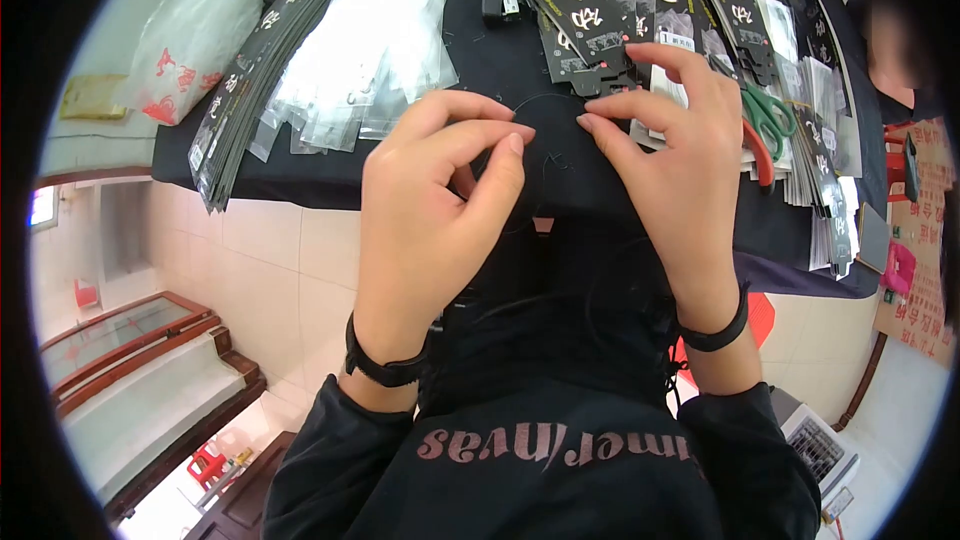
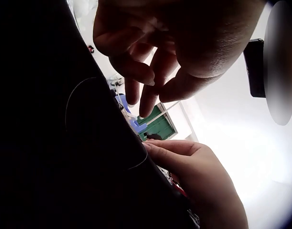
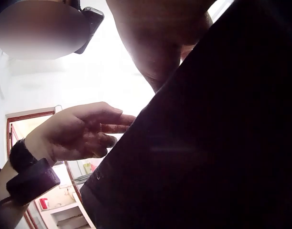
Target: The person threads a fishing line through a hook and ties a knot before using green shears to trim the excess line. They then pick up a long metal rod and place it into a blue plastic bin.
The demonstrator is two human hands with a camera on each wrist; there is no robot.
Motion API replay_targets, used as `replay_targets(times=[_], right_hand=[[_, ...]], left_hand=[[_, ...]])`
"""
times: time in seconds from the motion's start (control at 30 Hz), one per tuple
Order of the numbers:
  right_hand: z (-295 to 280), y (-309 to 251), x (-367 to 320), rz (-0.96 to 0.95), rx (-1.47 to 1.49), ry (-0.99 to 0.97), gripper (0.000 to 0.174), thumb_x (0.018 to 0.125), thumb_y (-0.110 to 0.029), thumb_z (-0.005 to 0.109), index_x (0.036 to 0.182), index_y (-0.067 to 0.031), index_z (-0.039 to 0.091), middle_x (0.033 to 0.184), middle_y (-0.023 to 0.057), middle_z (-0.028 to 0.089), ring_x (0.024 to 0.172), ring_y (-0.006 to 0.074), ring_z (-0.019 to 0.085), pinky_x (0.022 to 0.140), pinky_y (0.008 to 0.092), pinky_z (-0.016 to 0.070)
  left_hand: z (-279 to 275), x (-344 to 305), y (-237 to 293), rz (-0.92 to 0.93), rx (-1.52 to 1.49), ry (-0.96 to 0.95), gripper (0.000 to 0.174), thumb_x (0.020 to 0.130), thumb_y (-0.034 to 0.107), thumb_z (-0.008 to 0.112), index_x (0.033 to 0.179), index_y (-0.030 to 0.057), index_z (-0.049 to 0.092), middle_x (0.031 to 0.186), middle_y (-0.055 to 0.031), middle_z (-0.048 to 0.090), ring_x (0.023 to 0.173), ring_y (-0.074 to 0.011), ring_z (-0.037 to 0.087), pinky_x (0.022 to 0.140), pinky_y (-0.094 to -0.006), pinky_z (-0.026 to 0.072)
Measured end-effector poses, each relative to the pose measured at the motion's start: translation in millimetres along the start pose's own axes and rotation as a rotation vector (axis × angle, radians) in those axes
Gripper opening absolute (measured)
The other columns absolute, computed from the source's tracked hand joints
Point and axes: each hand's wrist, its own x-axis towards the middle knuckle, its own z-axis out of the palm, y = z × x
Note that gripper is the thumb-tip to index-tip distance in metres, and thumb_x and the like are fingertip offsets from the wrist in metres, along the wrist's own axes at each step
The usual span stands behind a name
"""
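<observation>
My left hand (image 1: 430, 180) pinches a thin line between thumb and forefinger over the front edge of the black-covered table. The thin line (image 1: 545, 96) bows in a fine loop between both hands. Opposite it, my right hand (image 1: 690, 145) pinches the line with thumb and index fingertip, the other fingers raised and bent. In the left wrist view the line (image 2: 66, 109) shows as a pale arc against the dark cloth. A small dark tangle of line (image 1: 555, 162) lies on the cloth between the hands. The right wrist view shows the left hand (image 3: 84, 131) from the side.
Clear plastic sleeves (image 1: 370, 50) are spread at left beside a stack of black printed cards (image 1: 265, 60). More black cards (image 1: 590, 20) lie at the back. Green-handled scissors (image 1: 768, 115) and a red-handled tool (image 1: 757, 155) lie right of my right hand. A white bag (image 1: 205, 35) sits far left.
</observation>
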Motion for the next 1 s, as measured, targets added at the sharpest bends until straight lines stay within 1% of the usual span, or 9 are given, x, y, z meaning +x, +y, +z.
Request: replay_targets(times=[0.13,0.2,0.3,0.43,0.53,0.6,0.63,0.83,1.0], right_hand=[[1,0,0,-0.009,0.039,-0.009,0.009,0.068,-0.014,0.078,0.074,-0.0123,0.072,0.112,0.0000,0.062,0.107,0.0264,0.050,0.090,0.0402,0.0385],[-1,-5,0,-0.004,-0.041,-0.034,0.008,0.069,-0.015,0.077,0.073,-0.0131,0.070,0.114,-0.0006,0.061,0.111,0.0267,0.048,0.094,0.0419,0.0334],[-2,-6,-1,0.023,-0.033,-0.064,0.008,0.069,-0.016,0.076,0.073,-0.0140,0.069,0.119,-0.0011,0.060,0.115,0.0266,0.046,0.097,0.0436,0.0282],[-10,-8,2,0.051,-0.010,-0.068,0.009,0.070,-0.016,0.077,0.076,-0.0137,0.070,0.124,-0.0018,0.060,0.117,0.0245,0.045,0.099,0.0389,0.0288],[-12,-9,4,0.039,-0.022,-0.068,0.009,0.071,-0.016,0.077,0.077,-0.0147,0.071,0.125,-0.0017,0.059,0.119,0.0250,0.044,0.100,0.0402,0.0286],[-10,-10,5,-0.027,-0.007,-0.087,0.011,0.069,-0.017,0.077,0.077,-0.0140,0.071,0.124,0.0011,0.058,0.119,0.0285,0.043,0.099,0.0458,0.0257],[-9,-11,5,-0.037,-0.009,-0.082,0.011,0.069,-0.017,0.077,0.077,-0.0140,0.071,0.124,0.0011,0.058,0.119,0.0285,0.043,0.099,0.0458,0.0257],[-10,-20,7,0.055,-0.088,-0.112,0.012,0.069,-0.017,0.079,0.079,-0.0129,0.073,0.126,0.0018,0.057,0.123,0.0300,0.039,0.102,0.0499,0.0220],[-10,-20,9,0.053,-0.104,-0.124,0.012,0.069,-0.017,0.080,0.078,-0.0125,0.074,0.126,0.0016,0.057,0.125,0.0303,0.038,0.102,0.0509,0.0217]], left_hand=[[6,-3,5,-0.055,-0.083,-0.020,0.014,0.090,0.001,0.060,0.096,-0.0038,0.072,0.101,-0.0048,0.063,0.061,-0.0003,0.046,0.053,-0.0166,0.0340],[8,-5,10,-0.088,-0.178,-0.045,0.014,0.089,0.000,0.061,0.096,-0.0040,0.072,0.101,-0.0049,0.063,0.060,-0.0002,0.046,0.053,-0.0168,0.0339],[10,-5,14,-0.041,-0.157,-0.042,0.013,0.087,0.000,0.062,0.095,-0.0027,0.072,0.098,-0.0051,0.065,0.056,-0.0007,0.044,0.051,-0.0179,0.0339],[12,-6,15,-0.036,-0.151,-0.019,0.013,0.085,0.000,0.062,0.093,-0.0016,0.073,0.094,-0.0053,0.066,0.053,-0.0018,0.044,0.050,-0.0189,0.0338],[10,-6,15,-0.044,-0.135,-0.010,0.013,0.085,0.000,0.062,0.093,-0.0017,0.072,0.093,-0.0050,0.066,0.054,-0.0022,0.044,0.050,-0.0192,0.0339],[10,-7,15,-0.044,-0.127,-0.004,0.013,0.085,0.000,0.062,0.093,-0.0016,0.072,0.092,-0.0048,0.066,0.054,-0.0023,0.044,0.050,-0.0193,0.0340],[10,-7,13,-0.049,-0.128,-0.004,0.013,0.085,0.000,0.062,0.092,-0.0015,0.072,0.092,-0.0049,0.067,0.054,-0.0028,0.045,0.050,-0.0196,0.0343],[8,-10,13,-0.073,-0.120,-0.008,0.012,0.085,0.000,0.062,0.091,-0.0008,0.072,0.091,-0.0060,0.067,0.056,-0.0059,0.049,0.051,-0.0210,0.0377],[7,-11,11,-0.101,-0.107,-0.032,0.012,0.085,0.001,0.062,0.091,-0.0006,0.072,0.091,-0.0069,0.067,0.060,-0.0092,0.055,0.054,-0.0223,0.0428]])
